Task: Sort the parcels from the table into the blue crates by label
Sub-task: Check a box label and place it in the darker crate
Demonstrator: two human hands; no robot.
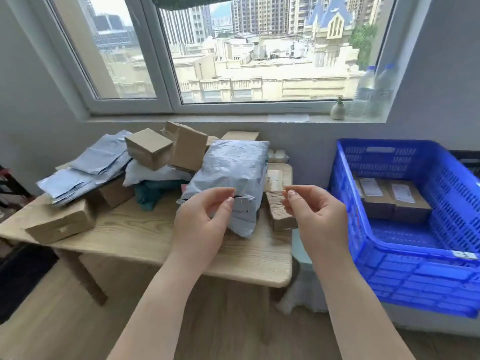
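Note:
A wooden table [135, 237] holds a heap of grey mailer bags and brown cardboard boxes. The largest grey mailer bag [231, 172] lies in the middle, sloping toward me. My left hand [202, 222] hovers just in front of its near end with loosely curled fingers, holding nothing. My right hand [314, 216] hangs over a small brown box [279, 216] at the table's right edge, fingers also loosely curled and empty. To the right stands a blue crate [405, 271] with labelled brown boxes [394, 198] inside it.
More grey mailers [88, 170] and boxes [149, 149] pile up at the back left, and a long box [61, 224] lies at the front left. On the windowsill stand water bottles [374, 92] and a small vase [337, 110]. Wooden floor lies below.

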